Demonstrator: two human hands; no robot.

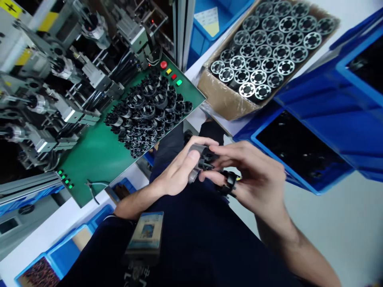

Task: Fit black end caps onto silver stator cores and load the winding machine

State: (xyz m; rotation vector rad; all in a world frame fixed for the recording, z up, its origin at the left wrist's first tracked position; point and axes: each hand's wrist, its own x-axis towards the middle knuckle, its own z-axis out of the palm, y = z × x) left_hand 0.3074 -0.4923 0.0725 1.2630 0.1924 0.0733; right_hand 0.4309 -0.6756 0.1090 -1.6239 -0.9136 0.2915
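My left hand is wrapped round a grey metal stator core, thumb lying across its side. A black toothed plastic end piece sits at the core's open end, between both hands. The fingertips of my right hand press on this black piece. A second black plastic ring piece is tucked in the right hand, below the fingers. Partly hidden under the left hand is the lower grey edge of the metal. How deep the black piece sits in the core cannot be made out.
A pile of black plastic ring pieces covers part of the green machine table. Pliers lie at its near corner. A cardboard box holds rows of stator cores. Blue bins stand at right, machine fixtures at left.
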